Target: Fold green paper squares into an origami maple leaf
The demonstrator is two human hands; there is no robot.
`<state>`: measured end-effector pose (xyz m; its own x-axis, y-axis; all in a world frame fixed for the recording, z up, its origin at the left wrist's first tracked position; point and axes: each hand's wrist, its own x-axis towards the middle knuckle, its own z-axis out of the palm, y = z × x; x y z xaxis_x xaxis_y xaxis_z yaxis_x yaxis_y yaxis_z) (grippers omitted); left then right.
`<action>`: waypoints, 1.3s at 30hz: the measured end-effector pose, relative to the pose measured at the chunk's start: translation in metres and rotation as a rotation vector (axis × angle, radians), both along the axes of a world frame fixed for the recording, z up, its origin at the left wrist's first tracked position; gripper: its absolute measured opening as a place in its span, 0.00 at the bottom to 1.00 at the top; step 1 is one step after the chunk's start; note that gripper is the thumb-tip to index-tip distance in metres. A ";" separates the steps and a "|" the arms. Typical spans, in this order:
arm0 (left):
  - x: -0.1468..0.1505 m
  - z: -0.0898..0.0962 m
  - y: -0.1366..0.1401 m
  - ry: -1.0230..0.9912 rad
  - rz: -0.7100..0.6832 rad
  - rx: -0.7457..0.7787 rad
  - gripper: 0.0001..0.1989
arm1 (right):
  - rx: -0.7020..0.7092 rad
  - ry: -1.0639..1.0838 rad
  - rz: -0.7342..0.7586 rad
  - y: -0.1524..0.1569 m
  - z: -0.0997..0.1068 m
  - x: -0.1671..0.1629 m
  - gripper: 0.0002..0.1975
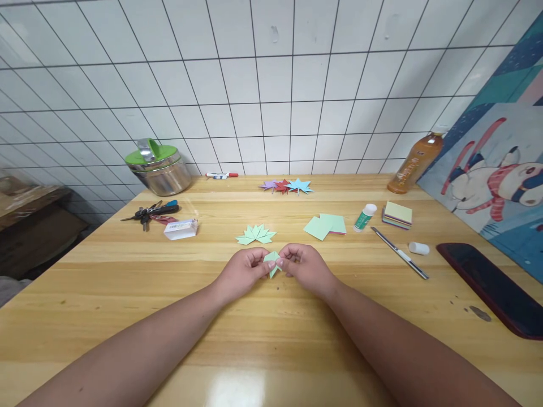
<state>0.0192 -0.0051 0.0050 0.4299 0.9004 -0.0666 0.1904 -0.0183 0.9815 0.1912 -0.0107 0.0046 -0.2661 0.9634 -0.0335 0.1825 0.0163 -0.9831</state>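
I'm pinching folded green paper (272, 258) between left hand (242, 273) and right hand (310, 271), its tip pointing toward the tabletop (267, 339)'s near edge.

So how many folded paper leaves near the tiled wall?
3: purple leaf on the left, red leaf in the middle, blue leaf on the right. They're bunched together, so another could be hidden.

Head view, forward and down
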 end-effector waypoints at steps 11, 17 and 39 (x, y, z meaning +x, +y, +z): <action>0.001 0.002 -0.002 0.054 0.035 0.074 0.13 | 0.025 -0.061 -0.016 0.001 0.003 0.001 0.10; -0.011 0.016 -0.004 0.637 0.144 0.741 0.19 | 0.331 -0.551 -0.158 0.007 0.018 0.031 0.10; -0.021 0.011 -0.002 1.039 0.006 0.753 0.17 | 0.772 -0.626 -1.353 0.025 0.030 0.090 0.19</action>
